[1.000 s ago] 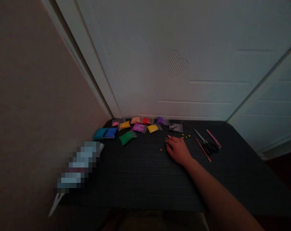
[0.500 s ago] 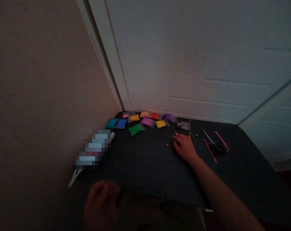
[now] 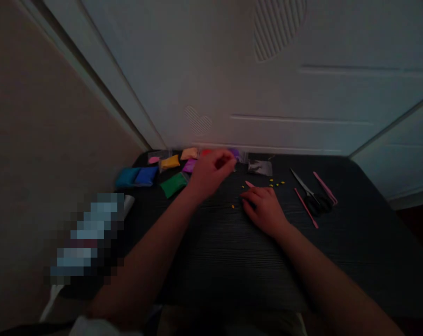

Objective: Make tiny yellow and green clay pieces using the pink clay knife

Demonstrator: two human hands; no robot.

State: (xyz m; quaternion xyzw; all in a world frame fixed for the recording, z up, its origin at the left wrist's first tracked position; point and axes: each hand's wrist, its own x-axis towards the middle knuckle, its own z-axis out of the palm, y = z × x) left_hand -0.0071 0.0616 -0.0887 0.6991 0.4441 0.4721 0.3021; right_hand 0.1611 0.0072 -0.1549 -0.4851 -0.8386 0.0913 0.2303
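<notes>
The right hand (image 3: 265,212) rested on the desk (image 3: 211,261) with its fingers bent and close together. A pink piece (image 3: 249,184) showed just beyond those fingers, its narrow end aimed away from the person and to the left; its visible long axis ran on that same slant. The rest of it was hidden, so one could not tell whether the fingers held it or merely lay against it. The right hand was the nearer of the two.

The left hand (image 3: 209,175) hung over the packets, its fingers curled, the thumb near the forefinger and a narrow hollow between them. Whether anything was pinched there could not be told in the dim light. From those fingers, the pink piece lay to the right and nearer the person. The purple packet (image 3: 235,153) appeared right behind their tips, the green packet (image 3: 173,185) to their left, and the grey packet (image 3: 260,167) to their right.

An orange bit (image 3: 233,206) lay just left of the right hand's fingers, and yellow bits (image 3: 277,184) to their right. Farther right were the scissors (image 3: 306,187), blades pointing away and leftward, between a pink stick (image 3: 306,208) and pink tweezers (image 3: 324,187).
</notes>
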